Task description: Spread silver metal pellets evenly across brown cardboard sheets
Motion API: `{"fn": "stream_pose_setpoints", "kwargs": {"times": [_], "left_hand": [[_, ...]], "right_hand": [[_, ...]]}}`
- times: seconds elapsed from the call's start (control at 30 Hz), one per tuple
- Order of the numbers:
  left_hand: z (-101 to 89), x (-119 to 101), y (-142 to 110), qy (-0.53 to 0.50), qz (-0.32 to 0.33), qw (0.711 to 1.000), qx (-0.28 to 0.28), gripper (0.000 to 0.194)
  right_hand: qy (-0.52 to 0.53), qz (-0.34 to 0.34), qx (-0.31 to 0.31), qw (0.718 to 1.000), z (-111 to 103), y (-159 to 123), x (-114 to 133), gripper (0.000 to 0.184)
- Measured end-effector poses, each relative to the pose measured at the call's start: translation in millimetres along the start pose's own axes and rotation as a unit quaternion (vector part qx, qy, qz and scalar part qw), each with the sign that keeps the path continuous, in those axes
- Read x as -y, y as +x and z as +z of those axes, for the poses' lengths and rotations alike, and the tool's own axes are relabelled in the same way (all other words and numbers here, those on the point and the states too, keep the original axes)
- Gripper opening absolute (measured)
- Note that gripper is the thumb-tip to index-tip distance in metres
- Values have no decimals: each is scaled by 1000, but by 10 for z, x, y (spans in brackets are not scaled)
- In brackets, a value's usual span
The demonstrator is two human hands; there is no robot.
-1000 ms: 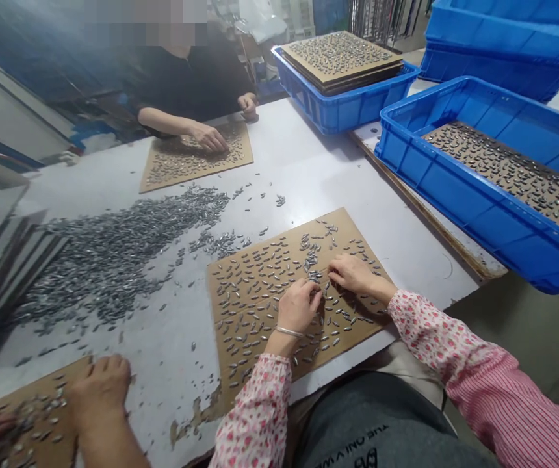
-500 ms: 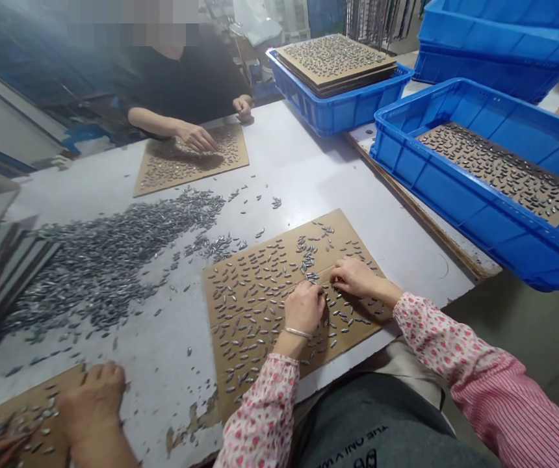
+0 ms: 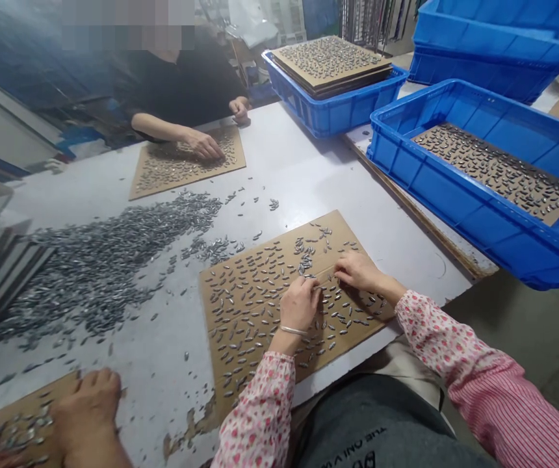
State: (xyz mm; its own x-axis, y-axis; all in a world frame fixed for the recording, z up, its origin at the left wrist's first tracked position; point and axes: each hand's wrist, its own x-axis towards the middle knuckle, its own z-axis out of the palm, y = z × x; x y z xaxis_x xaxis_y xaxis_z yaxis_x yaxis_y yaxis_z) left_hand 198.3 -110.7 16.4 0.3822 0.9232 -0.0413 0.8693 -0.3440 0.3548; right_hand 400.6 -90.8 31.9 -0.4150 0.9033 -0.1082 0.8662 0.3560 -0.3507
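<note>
White table [image 3: 303,169], cardboard sheet [image 3: 342,227], small metal pieces [image 3: 305,263]

Blue bin [image 3: 435,192] to the right, another sheet [image 3: 558,212] lying inside, covered in pieces. Big loose pile [image 3: 114,260] on the table, left of the near sheet. That near sheet lies flat by the table's near edge; pieces in rough rows on its left part, bunched just beyond the hands. Left hand [image 3: 299,302] low over the sheet's middle, thumb and fingers drawn close; cannot tell if a piece is pinched. Right hand [image 3: 357,270] beside it, apart, fingers curled narrow, tips hidden; cannot tell what it holds. Thin bracelet [image 3: 293,331] on left wrist. Pieces slim, grey, shiny
</note>
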Motion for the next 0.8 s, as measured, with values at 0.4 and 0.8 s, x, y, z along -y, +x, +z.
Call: {"fn": "stream_pose_setpoints", "kwargs": {"times": [0.4,0.8], "left_hand": [[80,51,74,0,16,1000,1,24],[-266,165,39,4,-36,999,16,20]], "right_hand": [[-13,47,2,999,90,73,12,23],[-47,-12,34,998,38,136,168,19]]}}
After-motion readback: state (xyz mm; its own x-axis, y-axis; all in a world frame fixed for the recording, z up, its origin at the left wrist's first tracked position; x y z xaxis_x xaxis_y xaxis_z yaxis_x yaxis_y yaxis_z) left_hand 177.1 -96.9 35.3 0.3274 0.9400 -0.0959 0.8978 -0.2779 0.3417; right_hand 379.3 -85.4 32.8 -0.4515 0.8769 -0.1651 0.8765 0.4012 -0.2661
